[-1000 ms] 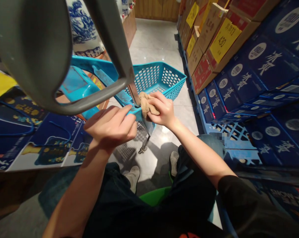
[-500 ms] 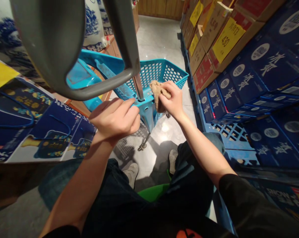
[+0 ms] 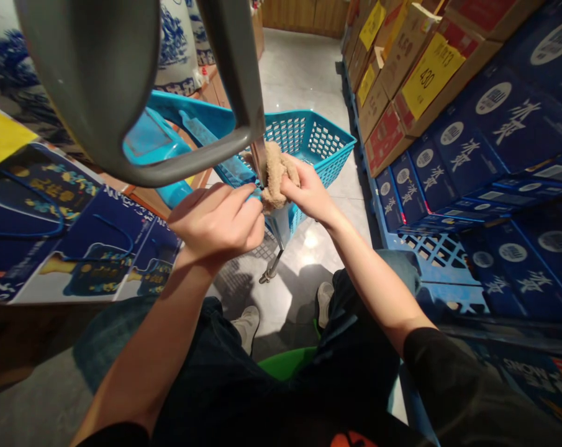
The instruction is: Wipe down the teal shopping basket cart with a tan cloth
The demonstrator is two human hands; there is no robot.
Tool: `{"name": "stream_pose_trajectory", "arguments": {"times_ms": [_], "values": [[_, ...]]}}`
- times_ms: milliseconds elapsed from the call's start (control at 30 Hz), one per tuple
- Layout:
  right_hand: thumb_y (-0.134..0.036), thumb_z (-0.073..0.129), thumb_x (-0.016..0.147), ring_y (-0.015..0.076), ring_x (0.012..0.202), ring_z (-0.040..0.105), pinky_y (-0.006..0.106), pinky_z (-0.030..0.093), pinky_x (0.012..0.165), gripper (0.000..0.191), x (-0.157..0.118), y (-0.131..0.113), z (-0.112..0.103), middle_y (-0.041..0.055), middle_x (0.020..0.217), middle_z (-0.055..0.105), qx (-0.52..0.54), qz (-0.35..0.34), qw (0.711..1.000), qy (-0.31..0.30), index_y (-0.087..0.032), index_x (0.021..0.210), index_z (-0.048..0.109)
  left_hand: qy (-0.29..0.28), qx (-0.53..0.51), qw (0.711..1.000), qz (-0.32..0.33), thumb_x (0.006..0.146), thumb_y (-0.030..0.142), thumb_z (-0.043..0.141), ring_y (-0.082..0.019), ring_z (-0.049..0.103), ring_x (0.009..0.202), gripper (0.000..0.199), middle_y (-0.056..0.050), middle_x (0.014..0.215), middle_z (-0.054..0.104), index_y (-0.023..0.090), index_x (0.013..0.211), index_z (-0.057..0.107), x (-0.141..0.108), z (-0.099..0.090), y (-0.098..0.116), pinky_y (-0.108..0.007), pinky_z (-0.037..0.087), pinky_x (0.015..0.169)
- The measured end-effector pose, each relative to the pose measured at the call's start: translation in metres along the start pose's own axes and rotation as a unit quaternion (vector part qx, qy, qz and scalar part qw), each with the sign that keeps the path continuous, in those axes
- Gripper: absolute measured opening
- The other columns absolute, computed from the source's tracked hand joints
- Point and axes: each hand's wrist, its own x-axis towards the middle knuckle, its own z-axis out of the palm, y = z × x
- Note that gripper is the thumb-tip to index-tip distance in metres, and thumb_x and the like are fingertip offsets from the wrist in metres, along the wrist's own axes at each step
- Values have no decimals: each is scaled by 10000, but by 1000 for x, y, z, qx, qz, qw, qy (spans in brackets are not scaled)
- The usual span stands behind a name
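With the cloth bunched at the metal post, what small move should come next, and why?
Probably a short wipe around the metal post's lower end: the right hand holds the tan cloth against it, and the curled left hand is close beside, perhaps steadying.

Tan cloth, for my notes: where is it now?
The cloth is near the head view's middle, in the right hand, against the metal post's right side, by the blue basket.
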Motion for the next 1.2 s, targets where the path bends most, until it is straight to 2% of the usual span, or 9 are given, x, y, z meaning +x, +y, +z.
{"name": "stream_pose_trajectory", "arguments": {"times_ms": [100, 267, 433, 500, 633, 700, 900, 1100, 1200], "values": [[-400, 544, 1069, 218, 1061, 711, 438, 638, 1053, 277, 2, -12, -5, 29, 1096, 736, 27, 18, 999, 17, -181, 1203, 650, -8, -9, 1000, 22, 883, 296, 607, -360, 719, 1122, 193, -110, 1306, 780, 226, 1003, 741, 0, -4, -3, -594, 558, 959], [-401, 568, 1043, 233, 1232, 663, 424, 568, 1153, 312, 8, -45, -12, 49, 1292, 704, 65, -3, 991, 121, -231, 1298, 624, 27, 11, 999, 35, 920, 291, 583, -322, 698, 1011, 151, -117, 1003, 790, 200, 913, 703, 4, -1, 1, -522, 527, 914], [-361, 656, 969, 222, 1033, 675, 429, 629, 1001, 207, 6, -36, -22, 12, 1003, 718, 77, 39, 996, -38, -191, 1085, 676, 48, 36, 996, 71, 914, 220, 570, -266, 700, 894, 149, -65, 1071, 802, 235, 944, 715, 7, -4, 7, -468, 510, 812], [-346, 672, 950, 216, 1000, 671, 421, 634, 973, 190, 5, -35, -24, 5, 966, 710, 85, 43, 994, -60, -182, 1045, 677, 62, 43, 993, 86, 907, 220, 573, -259, 700, 848, 144, -59, 1069, 806, 245, 930, 713, 10, -6, 9, -451, 495, 758], [-331, 614, 988, 220, 1115, 672, 448, 607, 1070, 212, 7, -52, -20, 27, 1129, 715, 93, 23, 993, 67, -178, 1127, 659, 118, 69, 985, 108, 880, 241, 589, -240, 638, 664, 140, -37, 684, 672, 247, 747, 632, 16, -9, 12, -406, 413, 634], [-330, 615, 992, 225, 1140, 671, 462, 601, 1091, 219, 8, -57, -18, 26, 1144, 715, 89, 31, 992, 86, -180, 1147, 654, 128, 91, 980, 120, 871, 242, 590, -230, 613, 621, 170, -23, 600, 588, 248, 702, 598, 19, -10, 13, -394, 377, 598], [-303, 771, 882, 260, 1087, 698, 425, 645, 1003, 228, 10, -42, -14, 24, 997, 749, 99, 83, 989, -75, -185, 1064, 699, 113, 132, 974, 145, 858, 217, 581, -214, 625, 626, 144, -29, 682, 664, 243, 718, 599, 22, -19, 18, -387, 372, 561], [-251, 655, 936, 233, 1174, 671, 437, 595, 1102, 234, 16, -59, 0, 54, 1183, 729, 112, 64, 990, 61, -164, 1152, 668, 160, 155, 959, 177, 819, 159, 611, -179, 498, 520, 241, 3, 558, 565, 246, 616, 515, 31, -27, 22, -360, 330, 511], [-261, 662, 917, 225, 1137, 664, 415, 594, 1067, 233, 18, -62, -2, 44, 1147, 722, 123, 59, 989, 51, -161, 1127, 671, 163, 148, 956, 194, 802, 155, 616, -172, 497, 517, 208, 6, 568, 583, 246, 628, 549, 31, -28, 18, -353, 333, 506]]}}
